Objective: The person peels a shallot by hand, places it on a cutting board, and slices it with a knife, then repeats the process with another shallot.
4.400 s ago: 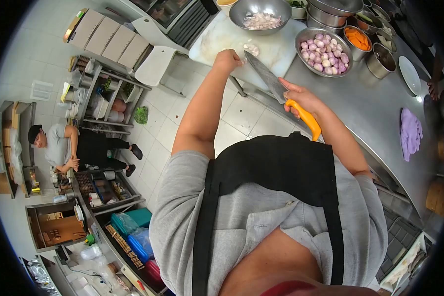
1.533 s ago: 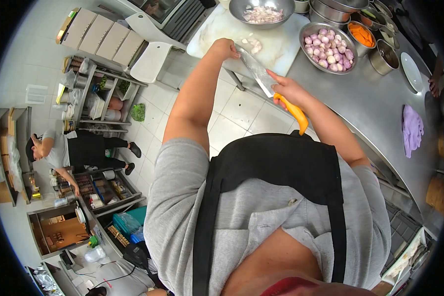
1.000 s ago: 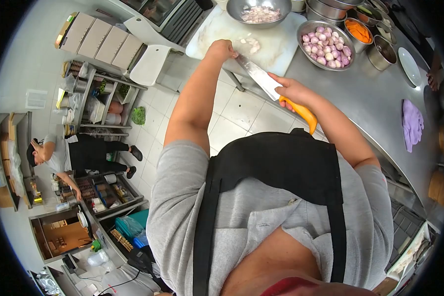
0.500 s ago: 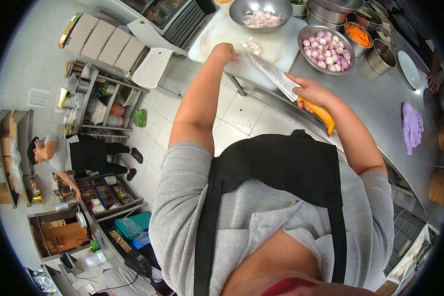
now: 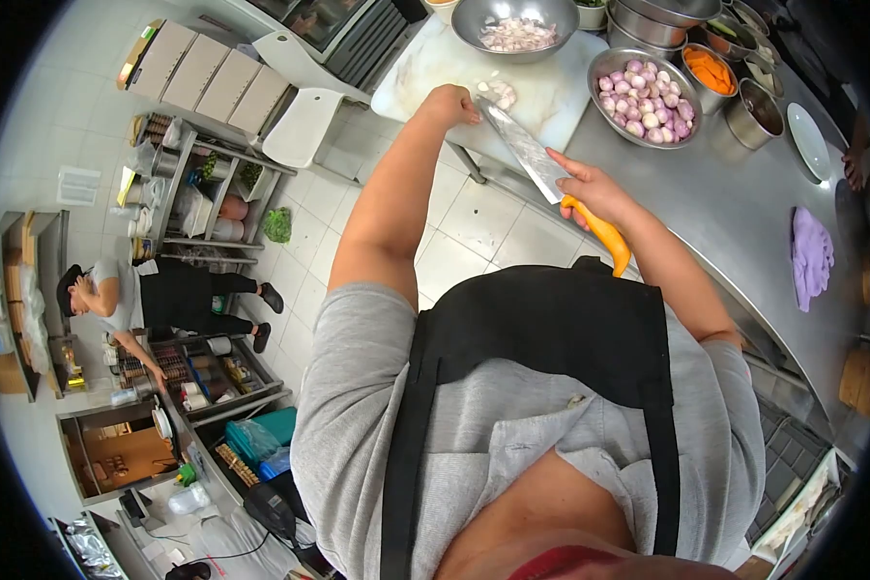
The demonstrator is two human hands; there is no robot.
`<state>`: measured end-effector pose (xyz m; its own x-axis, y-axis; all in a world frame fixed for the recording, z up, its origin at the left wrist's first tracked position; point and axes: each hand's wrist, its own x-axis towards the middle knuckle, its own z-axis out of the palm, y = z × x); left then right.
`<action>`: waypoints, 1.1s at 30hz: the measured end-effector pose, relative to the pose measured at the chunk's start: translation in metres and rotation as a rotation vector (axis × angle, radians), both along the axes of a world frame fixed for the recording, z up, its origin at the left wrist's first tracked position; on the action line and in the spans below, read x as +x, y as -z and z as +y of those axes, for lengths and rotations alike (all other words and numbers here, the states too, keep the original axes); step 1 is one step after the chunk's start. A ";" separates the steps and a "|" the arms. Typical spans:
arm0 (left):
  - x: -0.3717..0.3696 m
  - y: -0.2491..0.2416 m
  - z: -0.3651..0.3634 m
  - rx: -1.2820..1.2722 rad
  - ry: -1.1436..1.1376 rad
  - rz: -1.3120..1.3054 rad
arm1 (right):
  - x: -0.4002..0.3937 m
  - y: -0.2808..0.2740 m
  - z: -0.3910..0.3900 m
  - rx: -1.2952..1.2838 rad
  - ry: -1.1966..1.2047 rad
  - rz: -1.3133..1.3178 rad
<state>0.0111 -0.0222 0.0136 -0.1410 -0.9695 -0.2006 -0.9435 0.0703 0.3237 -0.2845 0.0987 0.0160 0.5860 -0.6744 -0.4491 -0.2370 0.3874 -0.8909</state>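
Note:
My right hand [image 5: 597, 196] is wrapped round a large knife [image 5: 527, 147] with a yellow handle, its index finger and thumb near the base of the blade. The blade slants up and left over the front of the white cutting board [image 5: 411, 87], its tip close beside my left hand's fingertips. My left hand [image 5: 450, 105] rests on the board with its fingers curled closed; whatever is under or in them is hidden. Just right of it lie a few pale slices of shallot [image 5: 500, 94]. Behind them stands a metal bowl [image 5: 474, 37] holding chopped shallot [image 5: 517, 35].
A bowl of peeled shallots [image 5: 648, 101] sits right of the board on the steel counter [image 5: 735, 203]. Near it are a container of orange pieces [image 5: 708, 72], a white oval plate [image 5: 808, 142] and a purple cloth [image 5: 812, 259]. A co-worker [image 5: 116, 295] stands by shelves at the left.
My right hand and the knife have shifted slightly left and down, bringing the blade tip closer to my left hand. My left hand has moved slightly right.

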 end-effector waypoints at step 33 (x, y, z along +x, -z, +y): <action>0.007 0.005 0.000 -0.065 -0.090 -0.005 | -0.012 -0.027 -0.015 -0.045 -0.231 0.238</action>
<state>0.0185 -0.0226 0.0085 -0.0521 -0.9891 -0.1377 -0.9485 0.0059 0.3167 -0.2964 0.0842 0.0435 0.6076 -0.5586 -0.5645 -0.5176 0.2605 -0.8150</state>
